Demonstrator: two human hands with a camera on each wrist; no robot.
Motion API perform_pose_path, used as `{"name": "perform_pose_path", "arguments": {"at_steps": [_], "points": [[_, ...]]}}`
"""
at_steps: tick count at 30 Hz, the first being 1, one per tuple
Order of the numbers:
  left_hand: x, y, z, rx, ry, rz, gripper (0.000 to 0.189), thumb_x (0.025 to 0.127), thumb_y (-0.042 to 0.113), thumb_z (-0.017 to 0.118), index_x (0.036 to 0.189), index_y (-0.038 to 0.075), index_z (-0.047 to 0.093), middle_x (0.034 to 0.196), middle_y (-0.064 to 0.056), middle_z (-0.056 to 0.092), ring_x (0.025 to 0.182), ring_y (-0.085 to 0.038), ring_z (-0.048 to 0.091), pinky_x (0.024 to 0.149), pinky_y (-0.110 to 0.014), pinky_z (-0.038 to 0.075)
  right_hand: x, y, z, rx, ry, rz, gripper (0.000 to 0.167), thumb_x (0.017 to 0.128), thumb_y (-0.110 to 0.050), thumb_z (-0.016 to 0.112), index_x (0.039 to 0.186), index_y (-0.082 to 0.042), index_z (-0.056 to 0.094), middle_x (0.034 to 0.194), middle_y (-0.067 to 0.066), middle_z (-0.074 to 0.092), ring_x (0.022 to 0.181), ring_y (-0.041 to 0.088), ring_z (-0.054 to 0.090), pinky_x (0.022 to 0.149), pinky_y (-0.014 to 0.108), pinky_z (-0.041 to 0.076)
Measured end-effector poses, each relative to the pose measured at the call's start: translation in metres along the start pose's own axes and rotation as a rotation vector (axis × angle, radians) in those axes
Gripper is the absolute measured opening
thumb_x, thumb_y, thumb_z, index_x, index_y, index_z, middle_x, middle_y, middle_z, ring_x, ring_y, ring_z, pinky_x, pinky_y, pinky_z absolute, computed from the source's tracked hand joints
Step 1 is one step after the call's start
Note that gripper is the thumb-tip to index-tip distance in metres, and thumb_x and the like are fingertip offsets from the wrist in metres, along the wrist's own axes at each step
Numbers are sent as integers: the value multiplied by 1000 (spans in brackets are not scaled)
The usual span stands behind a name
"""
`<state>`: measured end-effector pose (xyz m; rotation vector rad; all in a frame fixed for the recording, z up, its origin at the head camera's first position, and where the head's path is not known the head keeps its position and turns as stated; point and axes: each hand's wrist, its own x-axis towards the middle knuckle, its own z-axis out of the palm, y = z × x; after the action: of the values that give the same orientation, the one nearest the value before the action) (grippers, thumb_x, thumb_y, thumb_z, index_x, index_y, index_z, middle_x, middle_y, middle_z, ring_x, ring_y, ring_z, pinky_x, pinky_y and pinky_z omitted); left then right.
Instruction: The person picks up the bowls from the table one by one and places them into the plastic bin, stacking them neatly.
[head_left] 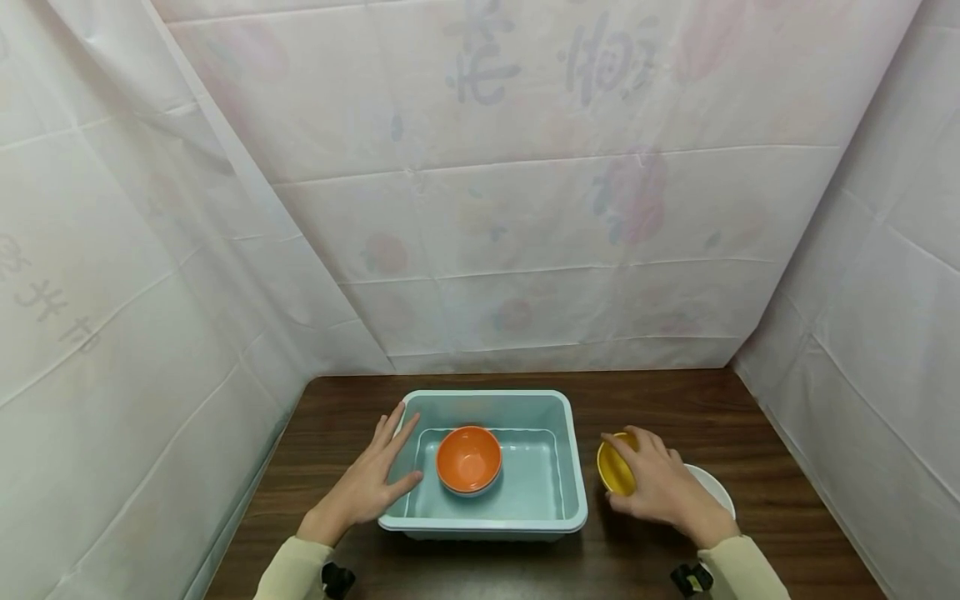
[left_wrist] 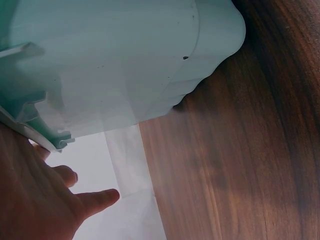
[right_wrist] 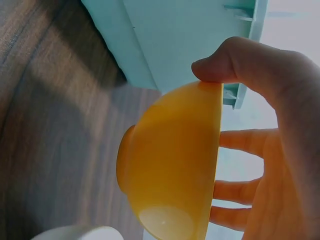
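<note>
My right hand grips a yellow bowl by its rim, just right of a light teal plastic basin. In the right wrist view the thumb presses on the yellow bowl near its rim, fingers along the far side, and the bowl's foot is raised off the wood. An orange bowl sits inside the basin, left of its middle, with a pale rim showing under it. At the basin's left edge rests my left hand, fingers spread and straight over the rim.
A white bowl or dish stands on the dark wooden table, partly hidden behind my right hand. White printed sheets hang around the table at the back and both sides.
</note>
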<state>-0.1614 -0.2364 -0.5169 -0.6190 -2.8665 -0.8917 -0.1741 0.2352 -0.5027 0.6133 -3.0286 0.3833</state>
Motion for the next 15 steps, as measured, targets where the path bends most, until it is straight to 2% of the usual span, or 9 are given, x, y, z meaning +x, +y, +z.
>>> {"name": "perform_pose_path", "arguments": {"at_steps": [4,15], "points": [[-1,-1,0,2,-4,-4,84,98,49,64,166,26,21,175,-12,6,156,-53,6,105,-82,29,-1,-1,-5,-3,15,-4,81,74,-47,82,145,-19,57,142,25,50,126,47,52,81,65,50],[0,-2,0,-2,-7,-6,84,99,49,63,166,22,22,175,-11,3,155,-54,5,105,-83,28,3,0,-18,-10,36,-22,80,76,-47,81,146,-17,57,142,27,50,126,48,53,85,70,50]]}}
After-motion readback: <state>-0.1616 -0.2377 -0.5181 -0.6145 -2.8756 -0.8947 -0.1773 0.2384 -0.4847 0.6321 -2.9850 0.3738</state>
